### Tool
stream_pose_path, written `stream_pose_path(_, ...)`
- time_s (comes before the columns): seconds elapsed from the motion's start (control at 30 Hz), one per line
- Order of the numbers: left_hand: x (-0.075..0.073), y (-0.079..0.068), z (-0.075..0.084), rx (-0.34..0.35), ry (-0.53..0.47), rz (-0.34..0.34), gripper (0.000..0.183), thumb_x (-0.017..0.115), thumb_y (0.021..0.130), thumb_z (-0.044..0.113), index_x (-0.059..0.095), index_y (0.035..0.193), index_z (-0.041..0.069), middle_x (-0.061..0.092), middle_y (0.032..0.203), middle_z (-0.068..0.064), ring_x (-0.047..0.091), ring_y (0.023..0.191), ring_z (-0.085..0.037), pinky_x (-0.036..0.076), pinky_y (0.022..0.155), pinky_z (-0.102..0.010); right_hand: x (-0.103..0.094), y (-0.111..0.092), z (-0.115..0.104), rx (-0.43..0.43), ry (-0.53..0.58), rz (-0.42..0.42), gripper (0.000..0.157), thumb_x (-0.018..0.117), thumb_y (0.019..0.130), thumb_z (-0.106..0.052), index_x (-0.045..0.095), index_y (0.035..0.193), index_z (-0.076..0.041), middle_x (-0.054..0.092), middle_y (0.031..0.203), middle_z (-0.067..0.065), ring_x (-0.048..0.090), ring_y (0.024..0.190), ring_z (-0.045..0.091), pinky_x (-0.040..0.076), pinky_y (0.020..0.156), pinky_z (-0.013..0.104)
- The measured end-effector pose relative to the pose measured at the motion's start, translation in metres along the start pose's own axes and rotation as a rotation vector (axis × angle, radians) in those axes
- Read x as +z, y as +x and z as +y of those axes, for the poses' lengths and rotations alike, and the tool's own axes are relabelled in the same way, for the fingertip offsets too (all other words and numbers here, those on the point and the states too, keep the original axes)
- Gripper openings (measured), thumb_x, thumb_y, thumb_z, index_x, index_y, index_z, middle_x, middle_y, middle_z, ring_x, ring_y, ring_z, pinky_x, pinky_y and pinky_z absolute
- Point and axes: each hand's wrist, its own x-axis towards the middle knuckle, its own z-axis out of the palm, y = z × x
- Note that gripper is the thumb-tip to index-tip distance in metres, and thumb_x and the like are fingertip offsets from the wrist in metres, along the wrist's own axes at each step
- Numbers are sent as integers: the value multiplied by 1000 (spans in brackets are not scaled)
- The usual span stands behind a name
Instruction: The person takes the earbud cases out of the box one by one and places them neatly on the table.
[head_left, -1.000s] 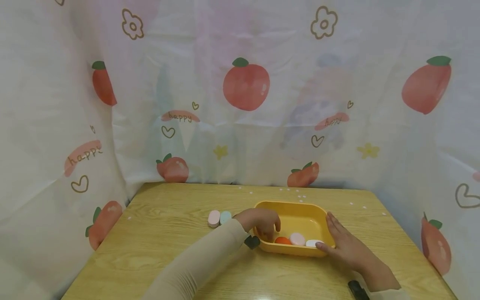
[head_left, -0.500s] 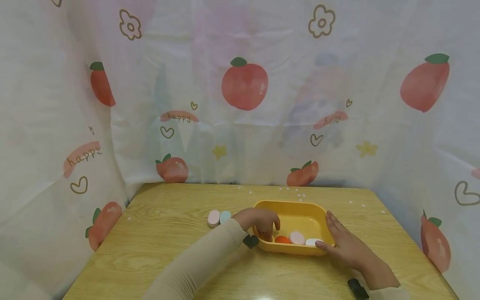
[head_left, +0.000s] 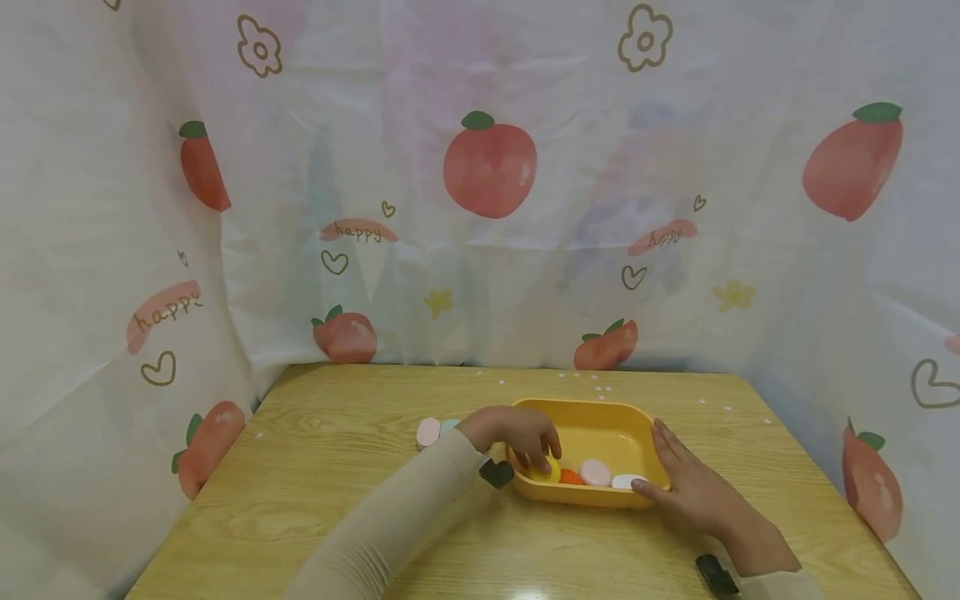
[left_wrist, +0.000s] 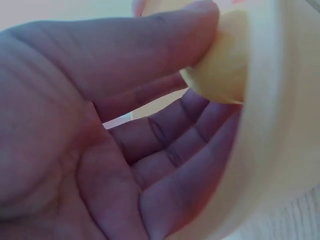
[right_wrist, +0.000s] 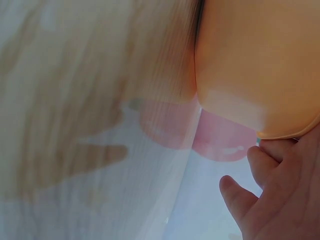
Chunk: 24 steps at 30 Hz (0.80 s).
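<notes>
In the head view my left hand (head_left: 525,435) reaches into the left end of a yellow-orange rounded box (head_left: 600,498). Its thumb and fingers hold a small yellow rounded piece (head_left: 553,473), low by the near wall. The left wrist view has the thumb on top of this yellow piece (left_wrist: 227,67) and fingers curled under it, the box wall hiding part. My right hand (head_left: 705,496) rests on the box's right end with fairly straight fingers, its thumb over the near rim. Along the near wall inside lie an orange-red piece (head_left: 572,477), a pink piece (head_left: 596,472) and a white piece (head_left: 628,482).
Left of the box, a pale pink rounded piece (head_left: 428,433) and a mint piece (head_left: 449,426) stand side by side, partly behind the left forearm. Small white specks dot the far part of the wooden table (head_left: 337,467). A fruit-patterned curtain (head_left: 487,275) surrounds the table.
The left hand has lifted slightly inside the box, and the yellow piece now shows at its fingertips. The orange-red piece has shifted a little to the right. The right hand stays on the box.
</notes>
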Motion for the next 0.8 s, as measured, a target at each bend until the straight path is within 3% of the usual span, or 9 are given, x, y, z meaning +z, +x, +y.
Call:
stream_pose_path(0.2, -1, -2, -4, 41, -161, 2, 24, 73, 86, 3, 71, 110, 2, 67, 104, -3, 64, 92, -12, 58, 68, -28, -1, 1, 0, -1, 1, 6, 92, 57, 95, -49, 11, 152, 6, 6, 160, 20, 23, 138, 49, 30, 102, 65)
stream_pose_path(0.47, 2, -3, -12, 155, -319, -17, 22, 70, 89, 3, 70, 111, 0, 68, 99, 0, 66, 87, -14, 58, 71, -31, -1, 2, -3, 1, 2, 7, 92, 58, 95, -49, 11, 152, 6, 6, 160, 20, 22, 138, 48, 29, 102, 66)
stream_pose_path(0.63, 4, -4, -17, 208, -418, 30, 21, 68, 91, 5, 69, 111, 0, 69, 98, -2, 67, 88, -14, 57, 74, -31, -2, 2, -3, 3, -12, 7, 92, 57, 95, -50, 12, 152, 7, 7, 159, 22, 23, 137, 49, 30, 102, 66)
stream_pose_path(0.8, 7, -5, -20, 196, -530, 99, 20, 68, 91, 4, 68, 110, 0, 68, 98, -5, 66, 88, -16, 58, 76, -35, -3, 2, -3, 15, -11, -3, 92, 57, 95, -51, 12, 152, 7, 8, 159, 22, 24, 137, 49, 30, 102, 66)
